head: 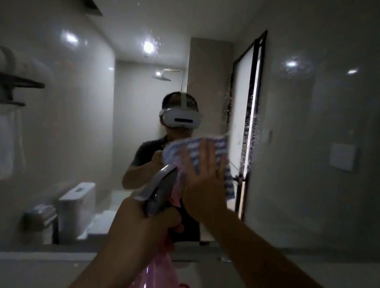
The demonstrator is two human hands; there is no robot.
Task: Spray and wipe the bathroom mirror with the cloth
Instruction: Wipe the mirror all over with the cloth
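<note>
Mirror: The bathroom mirror point(74, 117) fills nearly the whole view, a wide pane above the counter; every place below is given against it. It reflects a person in a headset, a toilet and a dark-framed door.
Spray on the glass: A band of fine droplets point(250, 136) clings to the mirror right of centre, over the reflected door frame; a fainter speckle shows high up near a reflected ceiling light.
Counter: A pale counter point(31, 261) runs along the mirror's lower edge.
Spray bottle: A pink, see-through spray bottle point(158, 281) with a grey trigger head is raised before the mirror's lower centre, nozzle aimed at the glass.
Cloth: A blue-and-white striped cloth point(209, 150) lies flat against the mirror at centre, just left of the droplet band.
Right hand: The right hand point(206, 180) is spread wide, fingers straight, its palm pressing the cloth to the glass; it grips nothing.
Left hand: The left hand point(143, 223) is closed round the bottle's neck, fingers at the trigger; whether the trigger is squeezed cannot be told.
Step in hand: Wiping, by the look of it. Done well, the palm would stay flat, sweeping right in overlapping passes through the droplets before they run or dry to streaks, turning to a dry face of the cloth once it dampens.
</note>
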